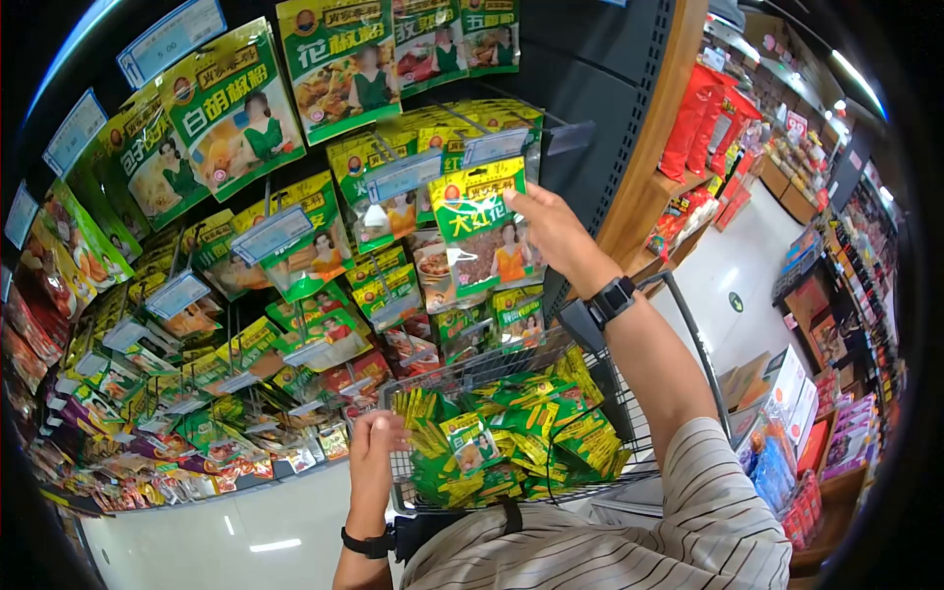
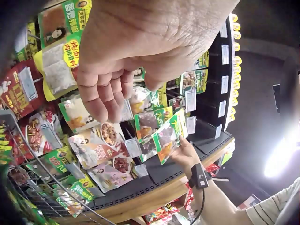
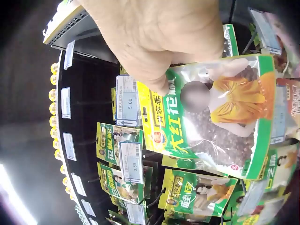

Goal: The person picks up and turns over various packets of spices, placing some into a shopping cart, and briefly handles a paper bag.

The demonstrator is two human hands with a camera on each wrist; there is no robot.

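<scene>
My right hand [image 1: 562, 234] pinches the upper right edge of a yellow and green spice packet [image 1: 480, 258], upright before the hanging rack. Dark reddish peppercorns show through its clear window in the right wrist view, where my thumb lies over the packet's top [image 3: 211, 122]. My left hand [image 1: 376, 454] holds nothing; it is at the left side of a wire shopping cart [image 1: 644, 433], its fingers loosely bent in the left wrist view. Inside the cart lies a heap of green and yellow packets [image 1: 536, 423].
Rows of hanging seasoning packets [image 1: 236, 128] with blue-white price tags [image 1: 273, 234] cover the shelf on the left. A wooden shelf end [image 1: 639, 147] stands at the right, with red bags [image 1: 693, 123] beyond it. An aisle floor [image 1: 733, 265] runs off to the right.
</scene>
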